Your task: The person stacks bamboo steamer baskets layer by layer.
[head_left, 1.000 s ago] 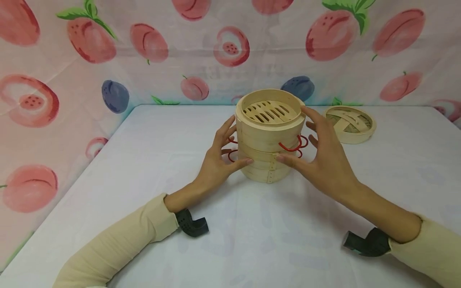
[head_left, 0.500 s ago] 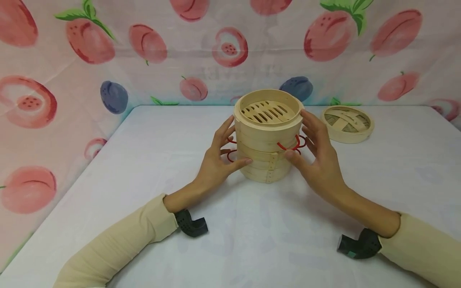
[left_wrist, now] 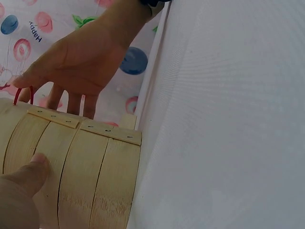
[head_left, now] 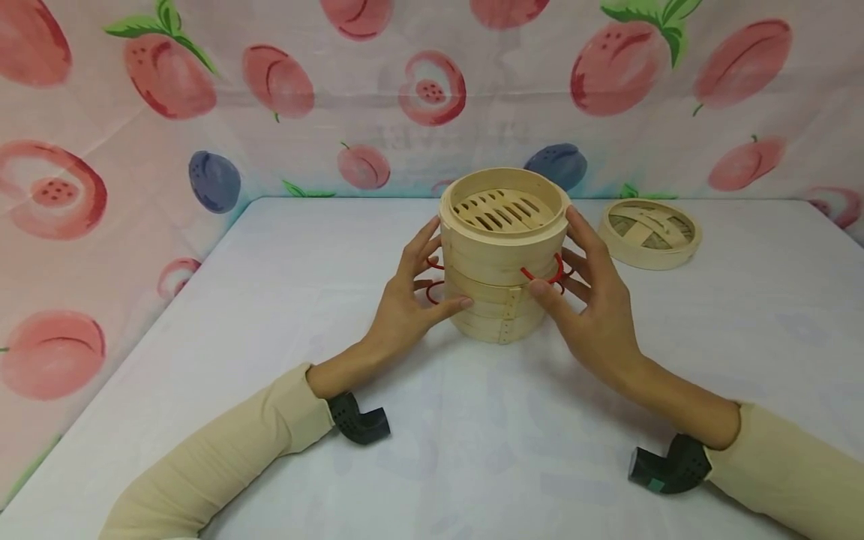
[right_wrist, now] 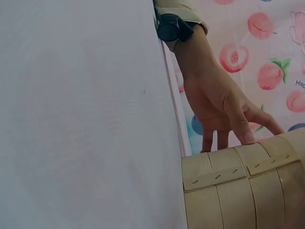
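Stacked bamboo steamer tiers (head_left: 499, 255) stand upright on the white table, with a slatted base showing inside the top tier and red cord loops on both sides. My left hand (head_left: 407, 292) grips the stack from the left, its thumb on the front and its fingers around the side. On the other side my right hand (head_left: 597, 307) holds the stack, thumb by a red loop (head_left: 543, 274) and index finger near the upper rim. In the left wrist view the thumb (left_wrist: 38, 171) presses the bamboo wall (left_wrist: 76, 171). The right wrist view shows the seamed wall (right_wrist: 228, 186) too.
A round woven bamboo lid (head_left: 651, 234) lies at the back right of the white table (head_left: 472, 450), behind my right hand. A fruit-printed cloth (head_left: 283, 82) hangs along the back and left.
My right hand has shifted left and closer in against the stack, and its thumb has moved up toward the red loop. The left hand and the stack look nearly still.
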`<action>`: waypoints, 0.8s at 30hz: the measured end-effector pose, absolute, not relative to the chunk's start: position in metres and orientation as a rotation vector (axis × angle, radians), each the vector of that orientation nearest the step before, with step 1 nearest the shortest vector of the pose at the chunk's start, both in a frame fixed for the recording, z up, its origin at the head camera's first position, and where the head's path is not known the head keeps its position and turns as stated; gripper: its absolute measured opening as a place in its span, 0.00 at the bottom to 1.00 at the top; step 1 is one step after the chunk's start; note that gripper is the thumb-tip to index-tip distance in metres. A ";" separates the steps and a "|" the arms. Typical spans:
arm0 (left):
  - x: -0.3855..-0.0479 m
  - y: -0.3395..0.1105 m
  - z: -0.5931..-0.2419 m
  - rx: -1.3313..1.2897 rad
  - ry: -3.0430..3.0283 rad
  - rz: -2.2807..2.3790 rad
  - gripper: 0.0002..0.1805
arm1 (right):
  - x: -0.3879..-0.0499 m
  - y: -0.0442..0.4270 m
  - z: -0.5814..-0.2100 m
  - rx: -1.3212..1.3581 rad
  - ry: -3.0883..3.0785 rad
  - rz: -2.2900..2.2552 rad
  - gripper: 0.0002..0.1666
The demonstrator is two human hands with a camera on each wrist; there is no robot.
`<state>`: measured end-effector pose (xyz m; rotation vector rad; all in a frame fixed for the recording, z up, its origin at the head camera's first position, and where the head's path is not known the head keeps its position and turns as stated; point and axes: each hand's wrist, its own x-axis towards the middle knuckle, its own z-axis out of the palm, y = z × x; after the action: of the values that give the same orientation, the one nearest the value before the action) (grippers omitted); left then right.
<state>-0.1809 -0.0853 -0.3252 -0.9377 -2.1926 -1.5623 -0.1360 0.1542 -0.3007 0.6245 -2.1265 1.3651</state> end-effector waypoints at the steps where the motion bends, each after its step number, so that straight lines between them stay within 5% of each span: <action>1: -0.181 -0.085 -0.325 -0.938 -2.190 -1.565 0.56 | -0.136 0.154 -0.301 0.625 -2.118 1.363 0.45; 24: -0.177 -0.085 -0.320 -0.903 -2.223 -1.575 0.56 | -0.138 0.153 -0.307 0.597 -2.042 1.363 0.29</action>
<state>-0.1768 -0.0846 -0.3203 -0.9031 -2.2234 -1.5752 -0.1379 0.1533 -0.3066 0.5965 -2.0416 1.3630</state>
